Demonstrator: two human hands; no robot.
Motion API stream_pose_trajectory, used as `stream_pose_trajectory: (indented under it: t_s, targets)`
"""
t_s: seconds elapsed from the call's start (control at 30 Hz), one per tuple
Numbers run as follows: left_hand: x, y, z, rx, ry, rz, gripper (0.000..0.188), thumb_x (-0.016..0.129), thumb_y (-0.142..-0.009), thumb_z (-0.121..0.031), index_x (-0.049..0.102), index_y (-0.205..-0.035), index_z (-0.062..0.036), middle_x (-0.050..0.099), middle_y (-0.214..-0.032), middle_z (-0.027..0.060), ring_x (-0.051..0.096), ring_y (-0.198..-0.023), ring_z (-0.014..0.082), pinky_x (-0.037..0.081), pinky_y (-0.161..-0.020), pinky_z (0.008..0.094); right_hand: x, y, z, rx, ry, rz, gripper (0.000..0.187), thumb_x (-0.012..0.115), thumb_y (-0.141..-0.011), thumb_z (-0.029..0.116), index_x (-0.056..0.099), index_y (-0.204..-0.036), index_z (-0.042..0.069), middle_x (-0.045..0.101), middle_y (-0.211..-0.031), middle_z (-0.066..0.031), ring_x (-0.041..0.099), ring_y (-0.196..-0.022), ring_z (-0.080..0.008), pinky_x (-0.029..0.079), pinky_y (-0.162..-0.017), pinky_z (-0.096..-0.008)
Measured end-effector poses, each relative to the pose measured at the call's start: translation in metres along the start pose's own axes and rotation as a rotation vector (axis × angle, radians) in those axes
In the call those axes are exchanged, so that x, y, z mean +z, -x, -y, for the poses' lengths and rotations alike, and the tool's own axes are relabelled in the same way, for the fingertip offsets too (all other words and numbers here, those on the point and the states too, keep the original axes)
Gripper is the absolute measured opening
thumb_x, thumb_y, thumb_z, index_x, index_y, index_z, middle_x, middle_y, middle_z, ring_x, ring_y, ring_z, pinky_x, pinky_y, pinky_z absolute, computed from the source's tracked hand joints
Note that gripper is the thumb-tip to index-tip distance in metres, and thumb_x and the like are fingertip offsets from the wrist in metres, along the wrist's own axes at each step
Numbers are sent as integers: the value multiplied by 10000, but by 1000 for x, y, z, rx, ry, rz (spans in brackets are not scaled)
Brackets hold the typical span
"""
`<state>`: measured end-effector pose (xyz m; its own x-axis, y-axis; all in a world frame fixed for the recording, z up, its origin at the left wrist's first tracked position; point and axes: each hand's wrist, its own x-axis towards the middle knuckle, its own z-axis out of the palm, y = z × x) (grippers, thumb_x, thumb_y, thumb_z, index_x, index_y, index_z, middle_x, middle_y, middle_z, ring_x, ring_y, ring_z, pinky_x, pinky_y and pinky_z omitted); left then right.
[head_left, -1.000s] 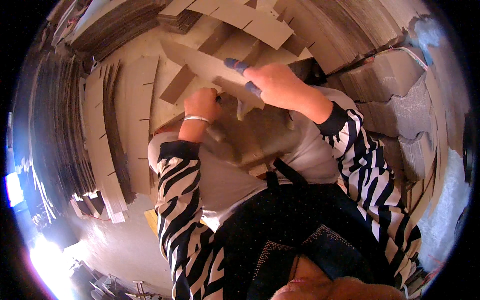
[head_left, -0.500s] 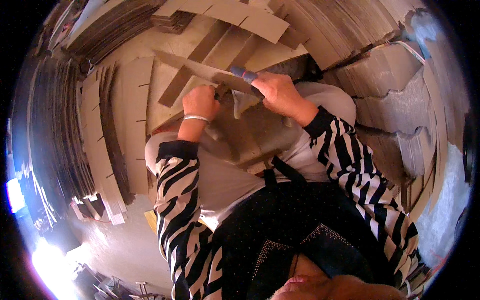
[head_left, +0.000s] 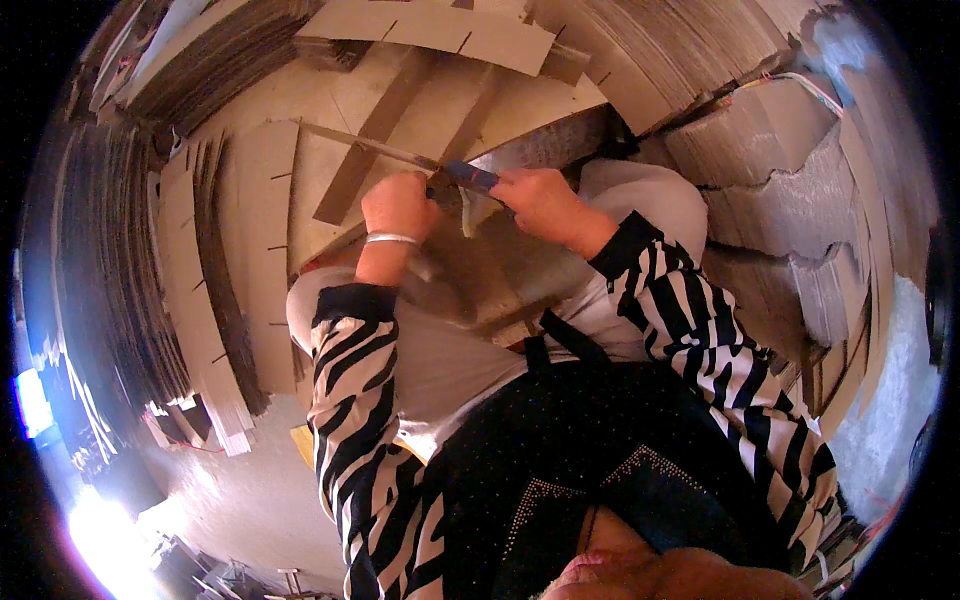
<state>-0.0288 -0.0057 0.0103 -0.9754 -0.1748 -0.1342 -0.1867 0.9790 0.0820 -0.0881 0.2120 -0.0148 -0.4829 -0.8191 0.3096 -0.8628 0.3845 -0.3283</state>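
My right hand (head_left: pixel 545 205) is wrapped round the dark blue handle of a long knife (head_left: pixel 470 177). Its thin blade reaches away to the far left, over the cardboard strips. Just left of the handle, my left hand (head_left: pixel 398 207) makes a fist, with a white bracelet at the wrist. A small dark bit shows at its fingers, but what it grips is hidden. Between the hands a pale, narrow scrap (head_left: pixel 467 215) hangs down, and I cannot tell what it is attached to. Slotted cardboard strips (head_left: pixel 340 185) lie on the pale board (head_left: pixel 310 95) beyond my hands.
Stacks of cardboard sheets stand close on the left (head_left: pixel 110 260) and on the right (head_left: pixel 770 210). More stacked cardboard (head_left: pixel 235 70) is at the far left. A slotted strip (head_left: pixel 430 30) lies across others at the back. Bare floor (head_left: pixel 245 500) shows at the lower left.
My right hand and the knife have moved left and slightly nearer, so the handle is now close beside my left fist. My left hand has hardly moved.
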Motion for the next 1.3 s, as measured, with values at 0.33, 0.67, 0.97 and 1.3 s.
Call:
stream_pose_trajectory:
  t_s: [0.33, 0.67, 0.97, 1.3]
  targets:
    - [-27, -6, 42, 44, 220, -548, 246, 603, -700, -106, 609, -945, -86, 640, -910, 128, 636, -860, 339, 510, -703, 449, 6, 4, -8, 97, 49, 79, 232, 583, -698, 35, 587, -925, 82, 576, -804, -114, 598, -762, -330, 488, -631, -437]
    - [-15, -30, 54, -202, 51, -429, 498, 568, -764, -149, 519, -1259, -142, 645, -971, 150, 640, -851, 363, 510, -712, 478, 2, 3, -12, 112, -47, 27, 178, 568, -756, 80, 595, -929, 109, 604, -841, -116, 623, -803, -343, 491, -643, -468]
    - [-24, -74, 76, -263, -99, -200, 422, 509, -826, -245, 531, -1231, -127, 671, -977, 185, 645, -891, 374, 503, -724, 488, 25, -23, -4, 132, -64, 59, 155, 601, -743, 121, 588, -897, 104, 617, -811, -112, 624, -758, -344, 484, -613, -472]
    - [-10, -77, 80, -299, -31, -170, 217, 527, -804, -203, 614, -957, -76, 671, -925, 186, 642, -881, 372, 492, -726, 497, -63, -121, -86, 341, 84, -210, 269, 649, -780, 250, 628, -1011, 113, 646, -976, -134, 604, -881, -360, 474, -732, -470]
